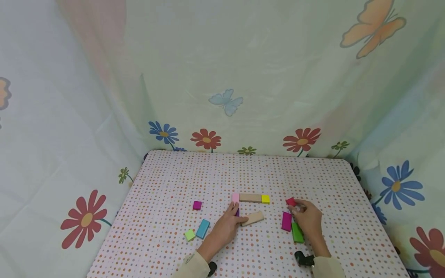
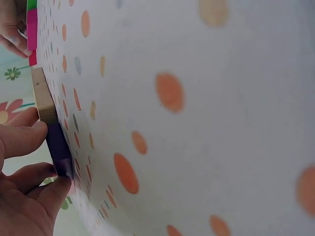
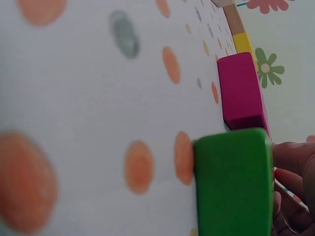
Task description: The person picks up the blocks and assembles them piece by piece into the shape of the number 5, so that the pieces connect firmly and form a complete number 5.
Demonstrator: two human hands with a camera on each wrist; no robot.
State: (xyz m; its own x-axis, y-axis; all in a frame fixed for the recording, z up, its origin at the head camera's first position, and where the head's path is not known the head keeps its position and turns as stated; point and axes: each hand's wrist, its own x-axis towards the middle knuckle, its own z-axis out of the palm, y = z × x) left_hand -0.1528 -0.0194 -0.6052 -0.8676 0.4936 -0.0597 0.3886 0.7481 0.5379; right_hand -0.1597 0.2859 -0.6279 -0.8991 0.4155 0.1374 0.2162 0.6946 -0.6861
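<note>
My left hand (image 1: 226, 223) holds a dark purple block (image 2: 59, 147) between fingers at its far end and the thumb side. The thumb lies by the end of a slanted natural wood block (image 1: 253, 218), which meets the purple block in the left wrist view. Beyond the fingertips a pink block (image 1: 235, 197), a second wood block (image 1: 250, 197) and a yellow block (image 1: 265, 199) form a row. My right hand (image 1: 308, 218) pinches a small red block (image 1: 290, 201) with thumb and fingers. Next to that hand lie a magenta block (image 1: 286, 221) and a green block (image 1: 297, 233).
On the left of the dotted tabletop (image 1: 163, 185) lie a small magenta cube (image 1: 197, 205), a blue block (image 1: 203, 228) and a lime cube (image 1: 189, 234). A flowered curtain (image 1: 243, 77) stands behind the table and along both sides.
</note>
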